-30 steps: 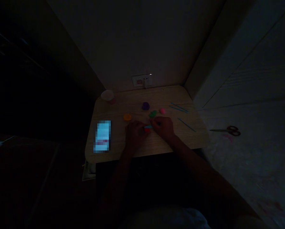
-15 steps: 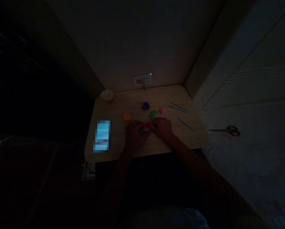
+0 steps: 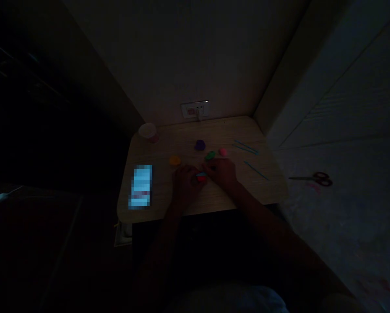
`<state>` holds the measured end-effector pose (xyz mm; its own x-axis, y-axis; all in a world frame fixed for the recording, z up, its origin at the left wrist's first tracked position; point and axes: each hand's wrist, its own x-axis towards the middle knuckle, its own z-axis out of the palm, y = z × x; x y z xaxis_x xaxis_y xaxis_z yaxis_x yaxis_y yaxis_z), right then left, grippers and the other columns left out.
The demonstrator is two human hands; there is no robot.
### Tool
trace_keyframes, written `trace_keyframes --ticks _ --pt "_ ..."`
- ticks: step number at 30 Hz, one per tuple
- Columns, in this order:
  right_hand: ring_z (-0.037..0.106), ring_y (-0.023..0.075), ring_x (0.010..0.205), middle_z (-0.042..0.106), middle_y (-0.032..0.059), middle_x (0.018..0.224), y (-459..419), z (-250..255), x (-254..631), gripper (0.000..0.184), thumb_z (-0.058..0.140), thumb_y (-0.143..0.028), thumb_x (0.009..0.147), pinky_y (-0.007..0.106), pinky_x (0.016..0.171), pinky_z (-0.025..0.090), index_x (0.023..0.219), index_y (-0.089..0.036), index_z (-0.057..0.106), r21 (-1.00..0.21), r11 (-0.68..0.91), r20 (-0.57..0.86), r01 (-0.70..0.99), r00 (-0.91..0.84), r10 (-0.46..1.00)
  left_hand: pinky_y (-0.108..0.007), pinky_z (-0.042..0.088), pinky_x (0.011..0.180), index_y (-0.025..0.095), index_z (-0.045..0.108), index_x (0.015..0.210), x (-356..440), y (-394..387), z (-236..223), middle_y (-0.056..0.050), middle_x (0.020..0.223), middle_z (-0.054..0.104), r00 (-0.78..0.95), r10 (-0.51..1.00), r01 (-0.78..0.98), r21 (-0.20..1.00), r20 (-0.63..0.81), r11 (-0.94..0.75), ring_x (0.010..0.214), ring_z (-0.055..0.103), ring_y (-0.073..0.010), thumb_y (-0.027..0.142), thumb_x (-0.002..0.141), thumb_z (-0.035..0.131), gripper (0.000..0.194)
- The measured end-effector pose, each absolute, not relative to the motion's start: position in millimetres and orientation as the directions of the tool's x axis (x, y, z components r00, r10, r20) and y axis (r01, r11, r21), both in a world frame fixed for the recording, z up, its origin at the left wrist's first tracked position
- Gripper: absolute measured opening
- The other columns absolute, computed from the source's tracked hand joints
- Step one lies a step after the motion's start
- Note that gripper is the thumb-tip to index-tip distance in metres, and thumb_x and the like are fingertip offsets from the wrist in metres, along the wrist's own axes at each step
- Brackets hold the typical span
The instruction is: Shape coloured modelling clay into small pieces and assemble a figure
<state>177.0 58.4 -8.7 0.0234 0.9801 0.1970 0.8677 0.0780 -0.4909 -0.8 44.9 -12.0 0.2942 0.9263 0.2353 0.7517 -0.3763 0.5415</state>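
My left hand (image 3: 186,184) is curled around a small red lump of modelling clay (image 3: 201,178) at the front middle of the wooden tabletop. My right hand (image 3: 221,171) pinches a thin light-blue modelling tool (image 3: 200,174), whose flat end lies across the top of the red clay. Much of the tool is hidden by my fingers. Just beyond my hands are a green clay lump (image 3: 210,155), a pink clay ball (image 3: 223,151), a purple clay lump (image 3: 200,145) and an orange clay lump (image 3: 175,161). The scene is very dim.
A lit phone (image 3: 140,187), blurred out, lies at the left of the tabletop (image 3: 162,200). A paper cup (image 3: 148,131) stands at the back left corner. Several thin blue sticks (image 3: 256,171) lie at the right. Scissors (image 3: 322,178) rest on a pale surface beyond the right edge.
The blue tool's end has shifted over the red clay, dipping lower and left half a second ago and now back at its upper side. My left hand keeps its place around the clay.
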Motion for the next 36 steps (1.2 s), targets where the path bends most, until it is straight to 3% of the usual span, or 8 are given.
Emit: trace_keyframes --ticks 8,14,19,25,31,36 --pt "0.068 0.0185 0.067 0.077 0.0038 0.072 62.4 -7.9 179.4 0.036 0.068 -0.044 0.095 0.03 0.061 0.038 0.068 -0.023 0.078 -0.602 0.053 0.17 0.797 0.062 0.984 -0.05 0.043 0.106 0.025 0.072 0.099 -0.8 45.1 -13.9 -0.006 0.115 0.072 0.285 0.934 0.765 0.535 0.217 -0.358 0.115 0.062 -0.0316 0.036 0.078 0.087 0.028" --pt "0.065 0.0187 0.065 0.076 0.0053 0.071 61.3 -10.0 176.3 0.04 0.065 -0.046 0.097 0.03 0.058 0.034 0.067 -0.023 0.077 -0.502 0.08 0.181 0.861 0.015 0.983 -0.05 0.045 0.104 0.024 0.072 0.097 -0.2 45.2 -11.3 -0.006 0.112 0.072 0.296 0.929 0.754 0.542 0.224 -0.371 0.112 0.063 -0.0309 0.037 0.081 0.085 0.024" --pt "0.065 0.0176 0.063 0.074 0.003 0.067 60.3 -11.2 179.1 0.037 0.066 -0.043 0.096 0.029 0.059 0.035 0.067 -0.022 0.076 -0.571 0.104 0.197 0.814 0.013 0.98 -0.049 0.044 0.104 0.026 0.073 0.098 -0.9 45.5 -12.0 -0.004 0.114 0.072 0.297 0.93 0.757 0.54 0.216 -0.367 0.113 0.063 -0.0304 0.033 0.08 0.086 0.023" --pt "0.066 0.0185 0.067 0.078 0.0052 0.074 56.6 -8.6 180.4 0.036 0.067 -0.04 0.097 0.03 0.058 0.032 0.067 -0.021 0.077 -0.494 0.162 0.196 0.854 -0.072 0.978 -0.049 0.044 0.103 0.025 0.073 0.096 -1.5 44.3 -11.9 -0.004 0.112 0.072 0.302 0.928 0.747 0.552 0.217 -0.372 0.112 0.064 -0.0293 0.033 0.082 0.085 0.02" --pt "0.068 0.0187 0.069 0.078 0.0046 0.075 53.4 -7.9 180.6 0.035 0.068 -0.038 0.097 0.029 0.062 0.035 0.068 -0.021 0.077 -0.527 0.187 0.225 0.829 -0.076 0.971 -0.048 0.046 0.102 0.024 0.072 0.095 -0.6 46.0 -10.9 -0.006 0.109 0.073 0.302 0.927 0.746 0.55 0.224 -0.375 0.109 0.065 -0.0285 0.035 0.085 0.083 0.018" --pt "0.071 0.02 0.077 0.08 0.0062 0.08 50.6 -9.0 179.8 0.034 0.066 -0.034 0.098 0.03 0.062 0.035 0.069 -0.021 0.077 -0.472 0.241 0.242 0.848 -0.138 0.96 -0.049 0.046 0.101 0.024 0.072 0.095 -0.9 46.1 -11.3 -0.006 0.109 0.073 0.303 0.926 0.744 0.55 0.227 -0.379 0.107 0.065 -0.0289 0.036 0.085 0.083 0.019"
